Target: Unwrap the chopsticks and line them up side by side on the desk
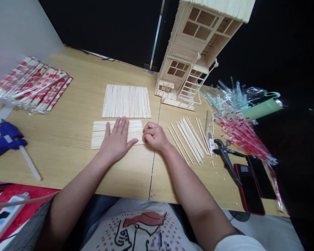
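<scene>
My left hand (117,139) lies flat with fingers spread on a row of pale wooden sticks (97,134) laid side by side. At the row's right end, my right hand (155,135) is curled with its knuckles against the stick ends; whether anything sits inside the fingers is hidden. Just beyond is a second panel of sticks (127,101), its sticks running away from me. To the right of my right hand, loose sticks (191,136) lie in a slanted bunch.
A two-storey stick house (188,52) stands at the back. Wrapped chopsticks (34,83) and a blue glue gun (9,137) lie left. On the right are pliers (226,158), a red-cased phone (249,188), a ruler (207,122) and crumpled plastic wrappers (248,129).
</scene>
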`<state>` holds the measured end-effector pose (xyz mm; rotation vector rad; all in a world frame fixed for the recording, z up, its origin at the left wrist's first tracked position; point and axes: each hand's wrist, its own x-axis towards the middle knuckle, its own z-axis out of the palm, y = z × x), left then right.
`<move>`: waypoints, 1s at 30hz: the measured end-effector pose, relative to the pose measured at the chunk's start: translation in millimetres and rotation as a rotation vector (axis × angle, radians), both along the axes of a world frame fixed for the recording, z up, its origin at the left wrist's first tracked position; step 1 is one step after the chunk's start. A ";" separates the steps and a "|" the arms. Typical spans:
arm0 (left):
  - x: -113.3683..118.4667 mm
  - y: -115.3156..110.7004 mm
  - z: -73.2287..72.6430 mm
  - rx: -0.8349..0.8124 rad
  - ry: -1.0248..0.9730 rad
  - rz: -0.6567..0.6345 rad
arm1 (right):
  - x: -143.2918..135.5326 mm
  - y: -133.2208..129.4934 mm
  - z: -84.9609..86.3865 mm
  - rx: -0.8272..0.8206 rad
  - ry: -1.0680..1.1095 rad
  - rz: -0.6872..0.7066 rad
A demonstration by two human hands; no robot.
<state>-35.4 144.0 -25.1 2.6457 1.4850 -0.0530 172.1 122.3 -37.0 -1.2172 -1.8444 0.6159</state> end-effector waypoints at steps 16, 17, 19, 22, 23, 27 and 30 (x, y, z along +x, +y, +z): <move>-3.0 0.9 -4.9 0.005 0.001 -0.005 | -23.7 -2.3 4.6 -0.007 0.265 -0.472; -3.2 0.9 -4.8 0.003 0.003 -0.002 | -27.5 -2.1 2.7 -0.047 0.330 -0.478; -3.7 0.5 -4.4 0.002 0.000 0.000 | -34.9 -1.0 -1.9 -0.116 0.466 -0.450; -4.5 -0.4 -4.1 0.010 -0.015 -0.006 | -45.0 1.8 -9.2 -0.169 0.621 -0.387; -4.6 -0.6 -4.1 0.013 -0.020 -0.007 | -47.9 2.9 -11.3 -0.179 0.660 -0.371; -4.6 -0.8 -4.6 0.013 -0.040 -0.003 | -55.9 6.0 -16.6 -0.219 0.759 -0.321; -4.2 -0.8 -4.1 0.007 -0.050 0.000 | -57.3 7.0 -18.5 -0.232 0.763 -0.302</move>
